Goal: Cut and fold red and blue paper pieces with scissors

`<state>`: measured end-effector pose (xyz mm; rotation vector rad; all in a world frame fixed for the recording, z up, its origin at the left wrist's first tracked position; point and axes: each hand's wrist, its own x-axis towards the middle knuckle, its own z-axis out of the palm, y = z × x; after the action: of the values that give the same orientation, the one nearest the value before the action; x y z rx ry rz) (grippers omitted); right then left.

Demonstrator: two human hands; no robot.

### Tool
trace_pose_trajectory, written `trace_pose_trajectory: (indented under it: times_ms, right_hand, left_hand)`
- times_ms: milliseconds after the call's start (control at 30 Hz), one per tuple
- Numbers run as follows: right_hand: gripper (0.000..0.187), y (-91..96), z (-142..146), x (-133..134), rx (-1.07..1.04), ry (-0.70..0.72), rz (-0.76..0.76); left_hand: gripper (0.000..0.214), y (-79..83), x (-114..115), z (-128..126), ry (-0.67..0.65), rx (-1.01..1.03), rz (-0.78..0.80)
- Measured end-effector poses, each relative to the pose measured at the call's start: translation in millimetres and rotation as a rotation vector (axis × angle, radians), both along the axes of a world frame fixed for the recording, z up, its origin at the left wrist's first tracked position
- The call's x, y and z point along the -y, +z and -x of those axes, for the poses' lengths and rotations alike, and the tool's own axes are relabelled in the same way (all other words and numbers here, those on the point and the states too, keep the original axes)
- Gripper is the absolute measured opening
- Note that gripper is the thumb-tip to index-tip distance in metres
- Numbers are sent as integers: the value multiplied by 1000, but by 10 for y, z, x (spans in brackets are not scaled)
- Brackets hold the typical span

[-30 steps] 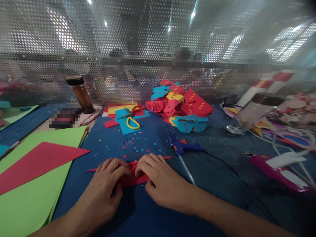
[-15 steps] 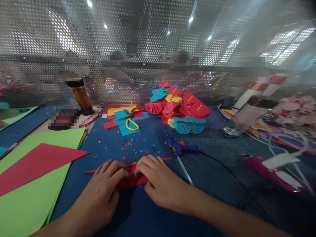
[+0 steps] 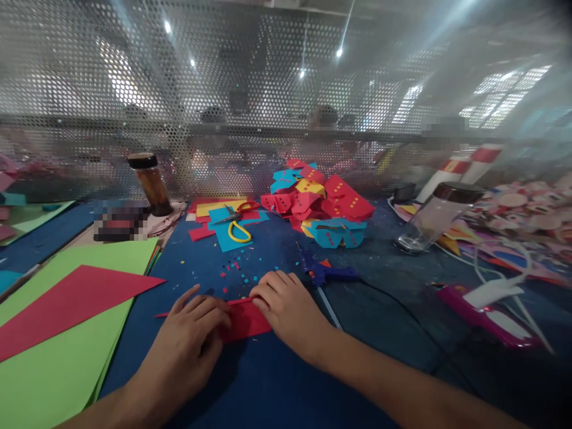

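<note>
A folded piece of red paper (image 3: 248, 320) lies on the blue tabletop in front of me. At its left part rests my left hand (image 3: 190, 336), fingers curled on the paper, with one finger lifted. My right hand (image 3: 290, 313) grips the far right edge, its fingers bent over the fold and the fingertips pressed together there. The paper's left tip pokes out past my left hand; its right end is hidden under my right hand. Just beyond my right hand lies a blue glue gun (image 3: 324, 271) with a clear glue stick (image 3: 328, 307) in it.
Scissors (image 3: 239, 223) lie on coloured paper scraps. Behind the glue gun is a pile of dotted folded paper pieces (image 3: 322, 196). Red paper sits on green sheets (image 3: 53, 381) at left. A dark-capped jar (image 3: 152, 185), a clear bottle (image 3: 438, 217) and a magenta device (image 3: 487, 313) stand around.
My right hand has moved slightly right and up along the fold, uncovering more red paper between my hands. A finger of my left hand has lifted. The view has shifted a little.
</note>
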<state>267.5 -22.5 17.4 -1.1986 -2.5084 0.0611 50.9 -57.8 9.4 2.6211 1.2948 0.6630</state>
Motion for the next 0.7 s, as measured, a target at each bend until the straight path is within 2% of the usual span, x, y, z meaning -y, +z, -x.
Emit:
trace_pose_trajectory:
  times_ms: [167,533,700]
  right_hand:
    - [5,17,8,-10,-16,-12,8]
    - [13,-23,37,-38,-39,-57,22]
    - [7,-22,23,-41,-45,-56,37]
  left_hand:
    - [31,0,-14,9,2,29,9]
    - [20,-44,-54,-4,50,167,73]
    - [20,-56,-62,-1,68,202,93]
